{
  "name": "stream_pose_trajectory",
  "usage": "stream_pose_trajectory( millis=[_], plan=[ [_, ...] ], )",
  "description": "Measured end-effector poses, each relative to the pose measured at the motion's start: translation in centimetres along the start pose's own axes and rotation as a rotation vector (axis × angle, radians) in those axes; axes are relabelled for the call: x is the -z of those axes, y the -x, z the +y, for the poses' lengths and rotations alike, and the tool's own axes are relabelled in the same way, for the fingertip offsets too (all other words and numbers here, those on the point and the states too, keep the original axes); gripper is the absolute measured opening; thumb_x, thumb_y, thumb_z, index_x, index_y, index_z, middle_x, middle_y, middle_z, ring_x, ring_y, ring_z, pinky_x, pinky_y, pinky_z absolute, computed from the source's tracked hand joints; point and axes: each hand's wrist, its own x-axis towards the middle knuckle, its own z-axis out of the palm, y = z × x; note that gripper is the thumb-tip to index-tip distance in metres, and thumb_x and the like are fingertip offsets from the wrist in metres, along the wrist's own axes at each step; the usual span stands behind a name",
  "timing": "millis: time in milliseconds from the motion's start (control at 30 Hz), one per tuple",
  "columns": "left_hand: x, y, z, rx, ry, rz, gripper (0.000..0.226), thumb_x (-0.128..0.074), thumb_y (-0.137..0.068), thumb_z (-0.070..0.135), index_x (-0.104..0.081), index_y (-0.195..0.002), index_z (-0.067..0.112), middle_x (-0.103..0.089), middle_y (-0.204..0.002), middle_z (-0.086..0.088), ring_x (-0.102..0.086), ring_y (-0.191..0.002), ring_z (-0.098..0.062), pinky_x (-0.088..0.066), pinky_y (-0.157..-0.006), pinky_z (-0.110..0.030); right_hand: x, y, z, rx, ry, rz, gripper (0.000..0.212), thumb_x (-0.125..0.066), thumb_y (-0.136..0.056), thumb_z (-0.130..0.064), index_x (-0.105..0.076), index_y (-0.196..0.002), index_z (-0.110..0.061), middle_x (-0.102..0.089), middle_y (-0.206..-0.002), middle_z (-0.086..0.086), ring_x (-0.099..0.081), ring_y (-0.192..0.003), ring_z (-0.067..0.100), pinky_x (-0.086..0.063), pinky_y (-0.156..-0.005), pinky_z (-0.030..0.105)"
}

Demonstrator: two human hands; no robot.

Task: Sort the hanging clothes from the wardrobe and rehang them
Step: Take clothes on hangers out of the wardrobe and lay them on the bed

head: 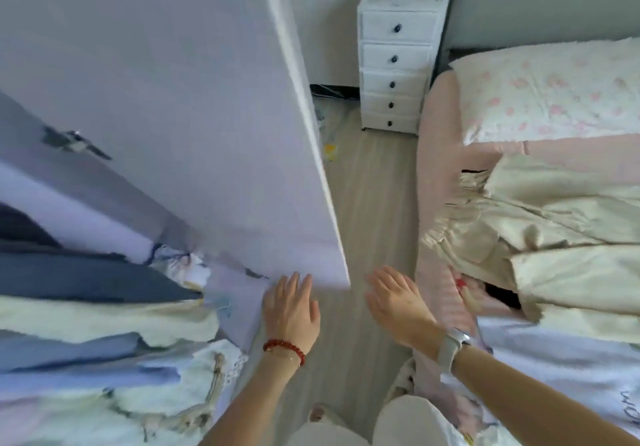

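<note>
Between the open wardrobe and the bed, we see both hands out over the pale wood-look floor [367, 203], palms down. Left hand [290, 310], with a red bead bracelet [284, 349] on its wrist, has straight fingers lying close together, tips at the lower edge of the white flat wardrobe door [194, 106]; we cannot tell if they touch it. Right hand [398, 303], grey-strapped watch [452, 345] on its wrist, has relaxed fingers slightly apart and holds nothing, hovering just beside the edge of the pink-sheeted bed [436, 168]. The hanging clothes [104, 324] are in the wardrobe at lower left: a packed row of navy, cream, light blue and white garments, seen from above, edges blurred. A metal hinge [74, 142] shows on the inner side of the door. On the bed lies a heap of cream-coloured garments [554, 224], with a white fabric piece [554, 359] nearer us and a white pillow with pink floral print [554, 92] at the far end. A narrow white five-drawer chest with dark knobs [396, 61] stands against the far wall, just beside the bed's head end. Small yellow and pale items [329, 149] sit on the floor behind the door; too blurred to identify.
</note>
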Motion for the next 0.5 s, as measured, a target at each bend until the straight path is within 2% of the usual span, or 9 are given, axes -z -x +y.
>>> stream_pose_trajectory(
  millis=[100, 200, 367, 500],
  plan=[
    [1.3, 3.1, -8.4, 0.194, 0.027, 0.086, 0.051, -0.036, -0.093, 0.035, -0.024, -0.143, 0.031, -0.022, -0.152, 0.006, -0.015, -0.140, -0.013, -0.013, -0.111, -0.042, -1.9, -2.1, -7.7, 0.181, 0.037, -0.028, 0.046, -0.034, -0.097, -0.035, -0.033, -0.141, -0.021, -0.030, -0.149, -0.002, -0.020, -0.140, 0.016, -0.016, -0.112, 0.031],
    [3.4, 6.4, -16.6, 0.367, 0.046, 0.158, 0.052, -0.037, -0.094, 0.035, -0.025, -0.143, 0.028, -0.022, -0.153, 0.001, -0.017, -0.140, -0.016, -0.018, -0.112, -0.043, -3.3, -4.5, -15.1, 0.330, 0.076, -0.056, 0.047, -0.030, -0.098, -0.037, -0.030, -0.142, -0.023, -0.027, -0.151, -0.004, -0.015, -0.141, 0.014, -0.013, -0.114, 0.033],
    [8.6, 11.3, -26.5, 0.588, 0.154, 0.439, 0.047, -0.052, -0.089, 0.022, -0.045, -0.135, 0.015, -0.041, -0.143, -0.009, -0.038, -0.130, -0.026, -0.033, -0.099, -0.043, -4.1, -8.2, -27.8, 0.562, 0.027, -0.063, 0.043, -0.035, -0.097, -0.029, -0.037, -0.139, -0.018, -0.036, -0.146, 0.001, -0.029, -0.136, 0.018, -0.022, -0.111, 0.033],
    [13.3, 12.8, -31.4, 0.646, 0.070, 0.640, 0.042, -0.062, -0.083, 0.017, -0.057, -0.124, 0.013, -0.053, -0.131, -0.014, -0.048, -0.120, -0.032, -0.039, -0.090, -0.050, -3.1, -11.6, -38.2, 0.706, -0.070, -0.043, 0.038, -0.038, -0.096, -0.021, -0.044, -0.133, -0.011, -0.049, -0.135, 0.010, -0.046, -0.122, 0.029, -0.035, -0.102, 0.036]
  ],
)
